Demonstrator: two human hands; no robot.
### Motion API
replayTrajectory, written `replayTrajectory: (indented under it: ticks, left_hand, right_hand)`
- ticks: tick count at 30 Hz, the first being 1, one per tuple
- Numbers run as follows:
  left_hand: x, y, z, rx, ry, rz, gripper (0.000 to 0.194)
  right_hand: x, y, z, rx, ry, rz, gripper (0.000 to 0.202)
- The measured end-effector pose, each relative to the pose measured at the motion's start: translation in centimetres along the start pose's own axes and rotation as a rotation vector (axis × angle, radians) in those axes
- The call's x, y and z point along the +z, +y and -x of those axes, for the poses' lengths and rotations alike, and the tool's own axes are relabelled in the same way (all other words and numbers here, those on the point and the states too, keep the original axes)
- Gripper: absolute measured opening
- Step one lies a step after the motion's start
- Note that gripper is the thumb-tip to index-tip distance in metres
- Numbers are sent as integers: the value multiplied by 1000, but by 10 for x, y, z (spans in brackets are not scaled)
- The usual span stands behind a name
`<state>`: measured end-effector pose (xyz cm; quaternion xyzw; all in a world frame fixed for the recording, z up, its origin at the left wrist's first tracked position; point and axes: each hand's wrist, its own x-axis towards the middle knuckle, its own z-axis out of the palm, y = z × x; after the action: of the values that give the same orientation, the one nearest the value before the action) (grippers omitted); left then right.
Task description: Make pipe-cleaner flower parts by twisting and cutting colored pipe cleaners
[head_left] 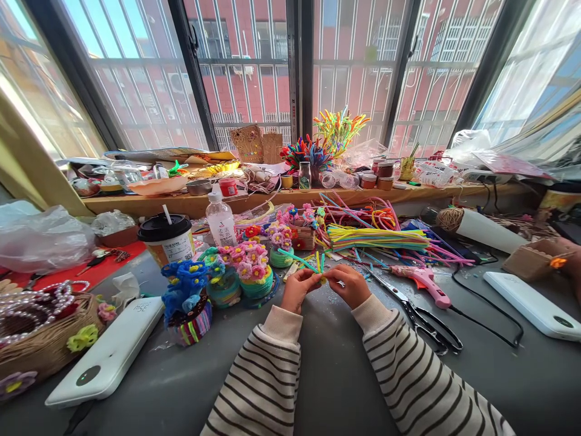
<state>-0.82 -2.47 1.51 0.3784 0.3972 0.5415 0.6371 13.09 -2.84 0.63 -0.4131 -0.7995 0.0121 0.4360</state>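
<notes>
My left hand [299, 287] and my right hand [350, 284] meet over the grey table, fingertips pinched close together. Between them are green and yellow pipe cleaners [318, 261], their ends sticking up; one green length reaches out to the left above my left hand. The exact spot where they join is hidden by my fingers. Just left stand pots of pipe-cleaner flowers: a pink one [250, 261] and a blue one [184, 284]. Right of my right hand lie black-handled scissors [420, 318] and a pink glue gun [424, 284].
A bundle of yellow and blue pipe cleaners [379, 237] lies behind my hands. A lidded cup [167, 239] and a bottle [220, 221] stand at left. White power banks [109, 351] flank both sides. Another person's hand [572, 254] shows at the right edge, beside a cardboard-coloured piece [529, 260].
</notes>
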Motion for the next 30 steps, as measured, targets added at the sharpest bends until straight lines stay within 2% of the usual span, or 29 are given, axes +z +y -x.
replayTrajectory:
  ticks: [4, 6, 13, 19, 24, 27, 30]
  left_hand:
    - [0, 2, 1, -19, 40, -4, 27]
    - [1, 4, 2, -45, 42, 2, 27]
    - [3, 7, 4, -125, -7, -7, 23]
    - [1, 4, 3, -110, -34, -17, 22]
    - [1, 0, 1, 28, -18, -82, 23]
    - [1, -1, 1, 218, -13, -261, 18]
    - [0, 0, 2, 440, 57, -499, 11]
  right_hand:
    - [-7, -4, -2, 135, 36, -185, 19]
    - [-9, -5, -3, 157, 74, -196, 22]
    - [-8, -3, -2, -40, 28, 52, 20]
    - [-10, -1, 0, -93, 1, 157, 21]
    - [-8, -2, 1, -23, -7, 151, 20]
    - [-5, -5, 0, 41, -15, 119, 18]
    - [-4, -7, -1, 87, 8, 95, 23]
